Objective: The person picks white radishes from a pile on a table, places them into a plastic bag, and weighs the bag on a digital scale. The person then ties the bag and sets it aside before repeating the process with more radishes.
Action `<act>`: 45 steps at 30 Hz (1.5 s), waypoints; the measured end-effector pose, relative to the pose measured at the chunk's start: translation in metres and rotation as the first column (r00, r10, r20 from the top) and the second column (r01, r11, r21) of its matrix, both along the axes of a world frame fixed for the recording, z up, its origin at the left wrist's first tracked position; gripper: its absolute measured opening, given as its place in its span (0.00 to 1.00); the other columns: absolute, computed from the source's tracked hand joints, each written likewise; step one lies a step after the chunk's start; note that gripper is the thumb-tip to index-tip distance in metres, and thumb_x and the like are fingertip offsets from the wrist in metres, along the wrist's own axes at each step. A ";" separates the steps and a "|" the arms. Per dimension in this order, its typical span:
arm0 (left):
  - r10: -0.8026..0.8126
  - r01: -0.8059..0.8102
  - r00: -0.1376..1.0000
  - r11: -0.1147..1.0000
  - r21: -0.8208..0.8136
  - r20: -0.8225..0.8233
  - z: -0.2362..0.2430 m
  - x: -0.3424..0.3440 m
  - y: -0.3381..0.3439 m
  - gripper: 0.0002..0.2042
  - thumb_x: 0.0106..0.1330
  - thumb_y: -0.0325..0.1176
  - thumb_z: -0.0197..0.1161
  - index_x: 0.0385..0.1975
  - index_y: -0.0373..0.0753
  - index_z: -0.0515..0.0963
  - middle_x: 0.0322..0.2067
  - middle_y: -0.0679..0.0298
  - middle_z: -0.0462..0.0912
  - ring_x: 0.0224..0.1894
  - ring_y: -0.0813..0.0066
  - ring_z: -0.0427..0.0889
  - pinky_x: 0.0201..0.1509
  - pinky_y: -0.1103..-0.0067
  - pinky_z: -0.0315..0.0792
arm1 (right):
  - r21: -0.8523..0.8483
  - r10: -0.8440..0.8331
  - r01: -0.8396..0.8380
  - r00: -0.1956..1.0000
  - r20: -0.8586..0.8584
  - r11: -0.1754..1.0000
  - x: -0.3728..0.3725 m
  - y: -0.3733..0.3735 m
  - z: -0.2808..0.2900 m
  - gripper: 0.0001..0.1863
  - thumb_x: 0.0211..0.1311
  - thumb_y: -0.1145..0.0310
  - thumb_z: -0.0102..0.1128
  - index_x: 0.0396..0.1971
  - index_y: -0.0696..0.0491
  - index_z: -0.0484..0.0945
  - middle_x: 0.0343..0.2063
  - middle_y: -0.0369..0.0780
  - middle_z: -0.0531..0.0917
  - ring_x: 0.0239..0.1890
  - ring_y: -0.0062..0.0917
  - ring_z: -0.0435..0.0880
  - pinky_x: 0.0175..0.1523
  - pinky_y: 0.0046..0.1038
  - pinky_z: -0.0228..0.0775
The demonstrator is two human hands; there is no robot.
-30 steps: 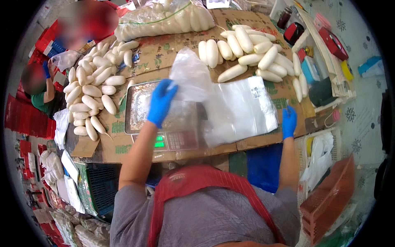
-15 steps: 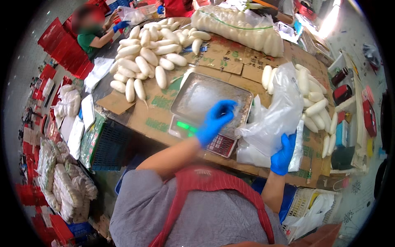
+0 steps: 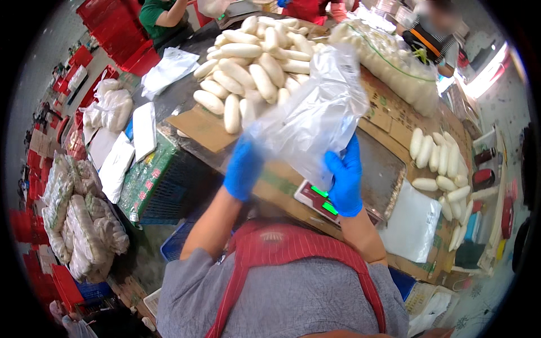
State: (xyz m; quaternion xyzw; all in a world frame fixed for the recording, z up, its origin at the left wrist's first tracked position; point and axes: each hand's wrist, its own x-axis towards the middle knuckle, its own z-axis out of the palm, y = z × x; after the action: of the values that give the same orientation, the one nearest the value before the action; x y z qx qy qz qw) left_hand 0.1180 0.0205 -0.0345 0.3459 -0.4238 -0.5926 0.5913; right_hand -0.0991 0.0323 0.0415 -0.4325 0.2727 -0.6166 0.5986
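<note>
A clear plastic bag (image 3: 310, 112) is held up between my two blue-gloved hands, partly covering a pile of white radishes (image 3: 241, 48). My left hand (image 3: 243, 164), blurred, has its fingers at the bag's lower left edge. My right hand (image 3: 345, 176) pinches the bag's lower right part. Behind that hand lies a scale with a metal tray (image 3: 383, 163) and green lit display. To its right a stack of flat clear bags (image 3: 408, 225) rests on the cardboard-covered table (image 3: 394, 134). A second group of radishes (image 3: 439, 152) lies at the right.
A long bag of radishes (image 3: 394, 73) lies at the back. Co-workers (image 3: 163, 19) stand across the table, one at back right (image 3: 431, 36). A green-covered blue crate (image 3: 146, 186) and packed sacks (image 3: 84, 225) sit left; a shelf with small items (image 3: 490, 203) stands right.
The bag has moved left and up from the right side of the scale. My left hand has left the tray and taken hold of it. The view has turned toward the left pile.
</note>
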 end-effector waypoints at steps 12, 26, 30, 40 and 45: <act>0.092 -0.017 0.990 0.832 0.555 -0.107 -0.072 0.109 -0.045 0.12 0.66 0.36 0.62 0.46 0.39 0.76 0.37 0.68 0.81 0.37 0.77 0.79 0.41 0.81 0.72 | -0.185 -0.424 0.462 0.491 -0.761 0.867 0.079 -0.044 -0.157 0.33 0.60 0.77 0.58 0.66 0.56 0.60 0.58 0.46 0.71 0.60 0.32 0.70 0.64 0.29 0.63; 0.347 -0.477 0.712 0.877 0.057 0.610 -0.062 0.196 -0.059 0.12 0.57 0.29 0.68 0.37 0.34 0.74 0.34 0.65 0.76 0.35 0.75 0.73 0.43 0.76 0.73 | 0.402 -0.016 -0.193 0.887 0.461 0.895 -0.012 -0.048 -0.058 0.18 0.68 0.63 0.49 0.50 0.59 0.73 0.48 0.44 0.78 0.50 0.30 0.77 0.57 0.33 0.71; 0.381 0.025 0.434 0.901 -0.434 0.816 0.021 0.093 -0.020 0.52 0.42 0.39 0.77 0.70 0.39 0.53 0.70 0.44 0.45 0.70 0.46 0.50 0.73 0.59 0.47 | 0.353 0.130 -0.127 0.991 0.016 0.927 -0.005 -0.048 -0.069 0.18 0.69 0.60 0.50 0.50 0.56 0.75 0.46 0.40 0.78 0.47 0.24 0.76 0.54 0.27 0.70; -0.118 0.074 0.992 0.835 0.545 0.046 -0.053 0.087 -0.017 0.17 0.66 0.33 0.56 0.53 0.35 0.72 0.44 0.57 0.79 0.42 0.70 0.78 0.47 0.73 0.75 | -0.381 -0.374 -0.068 0.100 -0.922 0.922 0.007 -0.118 -0.033 0.20 0.54 0.74 0.59 0.49 0.52 0.78 0.46 0.49 0.78 0.45 0.44 0.78 0.54 0.40 0.70; -0.175 0.133 0.971 0.962 0.239 0.165 -0.049 0.086 -0.034 0.14 0.65 0.30 0.56 0.47 0.31 0.76 0.47 0.58 0.79 0.48 0.71 0.77 0.53 0.75 0.72 | -0.816 -0.394 -0.283 0.766 -0.508 0.504 0.093 -0.064 -0.031 0.12 0.60 0.63 0.56 0.41 0.47 0.82 0.34 0.36 0.84 0.36 0.34 0.82 0.42 0.39 0.75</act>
State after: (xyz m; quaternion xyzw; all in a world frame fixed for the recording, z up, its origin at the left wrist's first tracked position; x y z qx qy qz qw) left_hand 0.2037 -0.0134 -0.0835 0.4301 -0.4323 -0.6466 0.4583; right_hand -0.0065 -0.0318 0.0109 -0.8428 0.1297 -0.5009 0.1482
